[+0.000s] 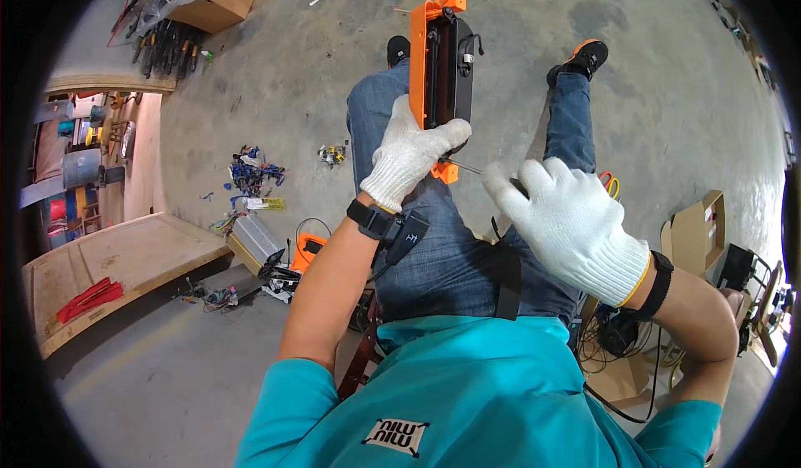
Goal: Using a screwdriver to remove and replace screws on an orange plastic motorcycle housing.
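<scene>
A teal shirt sits nearest my view. Left hand clamps an orange-and-black unit, still joined; right hand grips a thin-shafted tool. What's left, I can't tell.

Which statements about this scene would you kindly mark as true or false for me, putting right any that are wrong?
1. The left hand holds an orange and black device. True.
2. The right hand is bare. False: it wears a white glove.
3. The right hand holds a thin metal tool. True.
4. The red bundle lies on the person's lap. False: it lies on a wooden board at the left.
5. A cardboard box stands at the picture's upper left. True.
6. The person's shirt is yellow. False: it is teal.
</scene>
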`<control>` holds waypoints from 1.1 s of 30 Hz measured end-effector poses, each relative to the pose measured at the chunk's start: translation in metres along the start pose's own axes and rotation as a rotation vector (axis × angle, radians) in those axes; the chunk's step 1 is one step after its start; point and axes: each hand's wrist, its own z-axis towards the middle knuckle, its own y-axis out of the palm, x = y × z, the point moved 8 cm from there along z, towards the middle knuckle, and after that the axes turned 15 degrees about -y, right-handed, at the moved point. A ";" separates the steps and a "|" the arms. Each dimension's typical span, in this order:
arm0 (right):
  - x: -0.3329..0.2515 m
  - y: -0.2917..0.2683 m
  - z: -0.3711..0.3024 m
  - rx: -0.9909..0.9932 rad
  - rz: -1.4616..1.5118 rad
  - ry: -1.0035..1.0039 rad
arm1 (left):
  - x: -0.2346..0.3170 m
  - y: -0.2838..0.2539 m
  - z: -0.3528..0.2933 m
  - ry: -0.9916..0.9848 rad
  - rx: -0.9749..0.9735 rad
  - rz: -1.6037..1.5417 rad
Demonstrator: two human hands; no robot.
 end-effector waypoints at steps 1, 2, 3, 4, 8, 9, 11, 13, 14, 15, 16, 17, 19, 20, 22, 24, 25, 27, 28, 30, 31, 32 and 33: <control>-0.001 0.002 0.001 -0.005 0.004 0.001 | 0.005 0.001 -0.003 0.013 0.024 0.024; -0.005 0.005 0.003 -0.035 -0.062 -0.041 | 0.009 0.003 -0.006 0.007 0.020 0.022; -0.009 0.007 0.004 -0.064 -0.128 -0.084 | 0.011 0.004 -0.007 -0.024 0.042 0.042; -0.009 0.008 0.005 -0.070 -0.122 -0.087 | 0.009 0.003 -0.009 -0.056 0.069 0.062; -0.009 0.009 0.010 -0.159 -0.085 -0.113 | -0.002 0.002 0.000 -0.044 0.098 0.044; -0.007 0.011 0.010 -0.195 -0.065 -0.090 | -0.003 0.004 0.002 -0.020 0.082 0.055; 0.002 0.015 0.009 -0.184 0.064 -0.014 | 0.003 0.007 -0.001 0.002 0.060 0.068; 0.015 0.031 0.005 -0.170 0.189 0.068 | 0.009 0.004 -0.009 0.013 0.182 0.133; 0.026 0.041 0.002 0.057 0.488 0.167 | 0.007 0.004 -0.005 0.015 0.178 0.131; 0.038 0.048 -0.006 0.292 0.783 0.265 | 0.004 0.002 0.001 0.040 0.156 0.120; 0.037 0.044 -0.004 0.289 0.785 0.266 | 0.004 0.001 0.004 0.060 0.136 0.108; 0.041 0.063 -0.011 0.231 1.204 0.561 | 0.002 -0.001 0.005 0.058 0.136 0.107; 0.022 0.081 -0.025 0.186 1.819 0.936 | 0.005 -0.001 0.004 0.065 0.137 0.142; 0.020 0.083 -0.028 0.190 1.821 0.939 | 0.008 0.000 0.000 0.064 0.134 0.145; 0.015 0.090 -0.035 0.244 1.927 0.956 | 0.007 0.004 -0.007 -0.028 0.102 0.204; 0.019 0.089 -0.038 0.222 1.853 0.933 | 0.008 0.007 -0.008 -0.020 0.062 0.219; 0.022 0.086 -0.039 0.194 1.778 0.912 | 0.008 0.010 -0.007 -0.015 0.022 0.229; 0.022 0.059 -0.033 0.142 1.580 0.825 | 0.004 0.006 -0.007 -0.027 0.036 0.247; 0.024 0.046 -0.030 0.095 1.380 0.741 | 0.002 0.004 -0.007 -0.038 0.045 0.264; 0.027 0.050 -0.032 0.267 1.148 0.454 | 0.002 0.007 -0.002 -0.026 -0.017 0.211; 0.024 0.034 -0.026 0.216 0.826 0.315 | 0.001 0.008 0.000 -0.021 -0.071 0.159; 0.016 0.020 -0.020 0.164 0.503 0.177 | -0.001 0.008 0.001 -0.022 -0.069 0.160; 0.009 0.015 -0.018 0.072 0.350 0.190 | -0.003 0.007 0.002 -0.030 -0.057 0.161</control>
